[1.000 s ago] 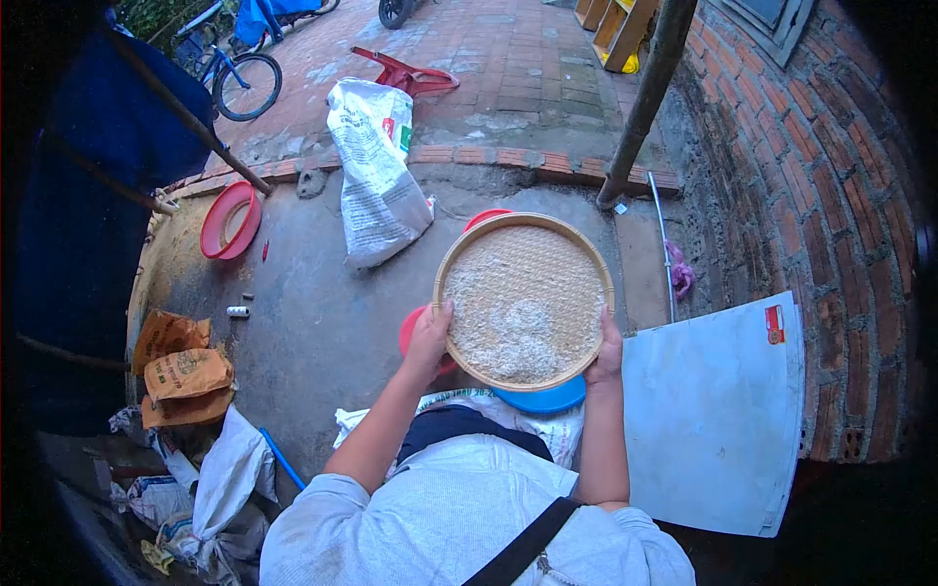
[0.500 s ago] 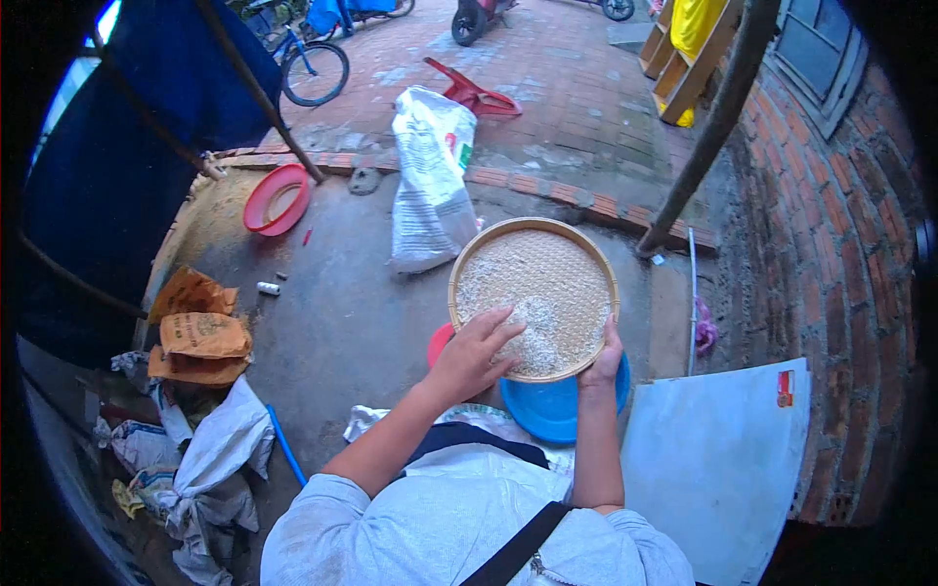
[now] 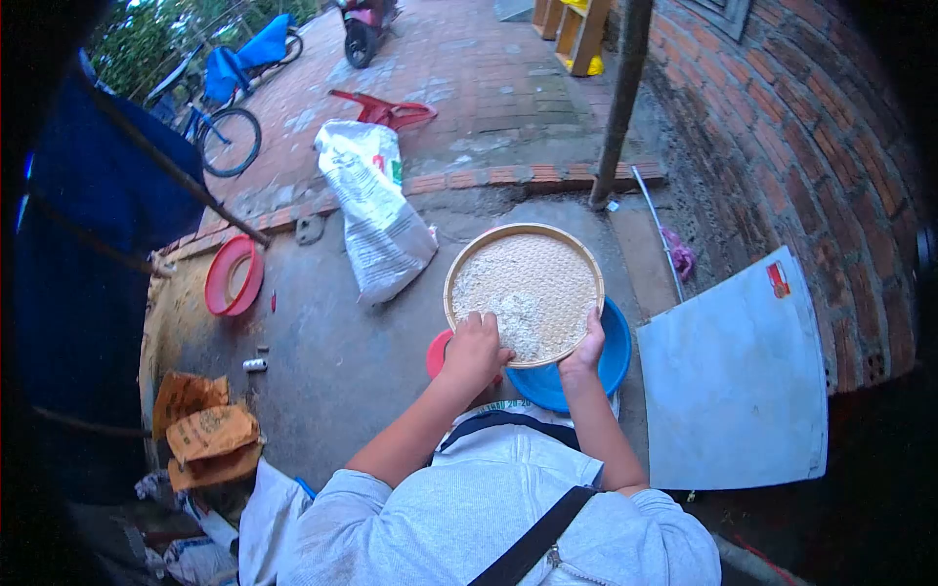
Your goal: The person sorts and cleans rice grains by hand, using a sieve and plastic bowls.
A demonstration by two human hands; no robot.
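Note:
A round woven bamboo winnowing tray (image 3: 567,269) is held out in front of me, over a blue basin (image 3: 613,361). Pale rice-like grains (image 3: 520,317) are scattered across it, thickest toward the near side. My right hand (image 3: 584,350) grips the tray's near right rim, thumb on top. At the near left rim, my left hand (image 3: 475,352) reaches in over the grains with its fingers curled together; whatever lies between the fingertips is too small to make out. Part of a red basin (image 3: 439,354) shows below the tray, behind my left hand.
A white printed sack (image 3: 376,215) lies beyond the tray, near a red plastic piece (image 3: 386,110). To the left are a pink-red basin (image 3: 223,278) and brown paper bags (image 3: 210,432). A white board (image 3: 733,381) lies to the right, below a wooden pole (image 3: 620,107).
My left hand's spread fingers have curled together over the grains. My right hand keeps its hold on the tray rim. My view has turned, shifting the surroundings.

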